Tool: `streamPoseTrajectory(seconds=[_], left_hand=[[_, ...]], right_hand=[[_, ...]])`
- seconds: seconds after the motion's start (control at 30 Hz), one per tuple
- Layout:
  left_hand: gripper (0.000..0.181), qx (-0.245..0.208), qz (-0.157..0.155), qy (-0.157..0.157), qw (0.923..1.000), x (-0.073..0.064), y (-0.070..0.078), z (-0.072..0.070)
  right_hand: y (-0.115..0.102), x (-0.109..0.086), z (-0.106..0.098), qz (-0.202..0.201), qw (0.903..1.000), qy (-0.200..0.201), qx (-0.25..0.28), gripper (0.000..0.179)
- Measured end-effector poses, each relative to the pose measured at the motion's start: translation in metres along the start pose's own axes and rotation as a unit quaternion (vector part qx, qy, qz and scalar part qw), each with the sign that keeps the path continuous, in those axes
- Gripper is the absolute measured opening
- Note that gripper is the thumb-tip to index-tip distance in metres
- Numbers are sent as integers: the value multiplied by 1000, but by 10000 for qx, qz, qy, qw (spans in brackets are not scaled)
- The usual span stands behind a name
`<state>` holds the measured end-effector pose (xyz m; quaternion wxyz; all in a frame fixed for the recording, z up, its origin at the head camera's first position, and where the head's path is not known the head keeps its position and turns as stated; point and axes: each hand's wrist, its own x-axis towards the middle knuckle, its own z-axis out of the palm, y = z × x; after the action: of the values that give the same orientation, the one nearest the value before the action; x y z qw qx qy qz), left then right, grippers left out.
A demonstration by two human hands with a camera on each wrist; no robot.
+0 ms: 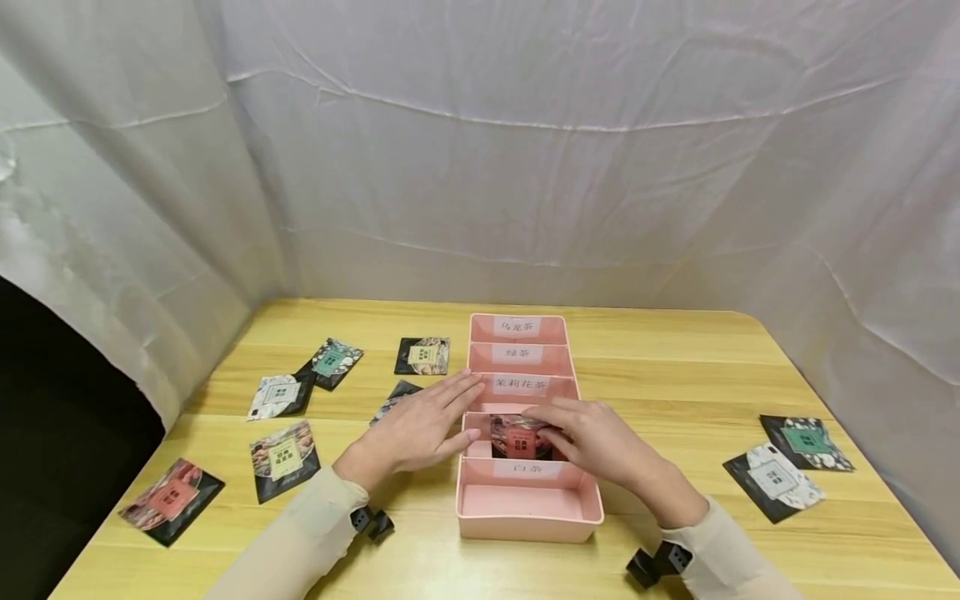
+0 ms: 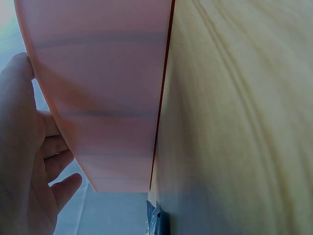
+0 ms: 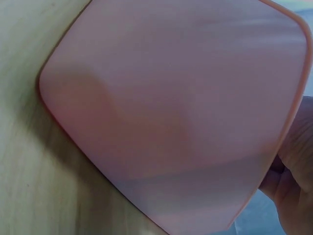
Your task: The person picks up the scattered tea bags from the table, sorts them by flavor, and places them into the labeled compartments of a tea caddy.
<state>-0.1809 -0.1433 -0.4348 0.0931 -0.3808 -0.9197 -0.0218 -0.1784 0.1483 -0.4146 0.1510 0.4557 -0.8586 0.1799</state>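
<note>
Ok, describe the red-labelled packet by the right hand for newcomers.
A long pink plastic box stands on a yellowish wooden table. Its second compartment from the near end holds a dark, flat, red-labelled packet. It's the only packet visible inside; another red-labelled one lies outside, leftmost.

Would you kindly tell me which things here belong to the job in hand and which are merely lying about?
In the job:
pink box, left hand at its rim
red-labelled packet inside, right hand on it
loose packets, probably, given their similar look

Merely surroundings:
table
pale cloth
</note>
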Motion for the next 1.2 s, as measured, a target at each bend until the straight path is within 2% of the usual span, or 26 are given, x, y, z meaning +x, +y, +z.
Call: streamPoseTrajectory(seconds=[0.3, 0.43, 0.83, 1.2], left_hand=[[73, -79, -2, -7, 10000, -1, 0, 1], [73, -94, -33, -12, 9999, -1, 0, 1], [71, -65, -24, 36, 10000, 2, -2, 0], [72, -192, -3, -28, 9998, 1, -1, 1]], right_hand=[[5, -1, -6, -299, 9985, 454, -34, 32], [8, -2, -9, -302, 9978, 588, -36, 31], [19, -9, -21, 39, 9963, 842, 180, 34], [28, -32, -29, 644, 9932, 945, 221, 34]])
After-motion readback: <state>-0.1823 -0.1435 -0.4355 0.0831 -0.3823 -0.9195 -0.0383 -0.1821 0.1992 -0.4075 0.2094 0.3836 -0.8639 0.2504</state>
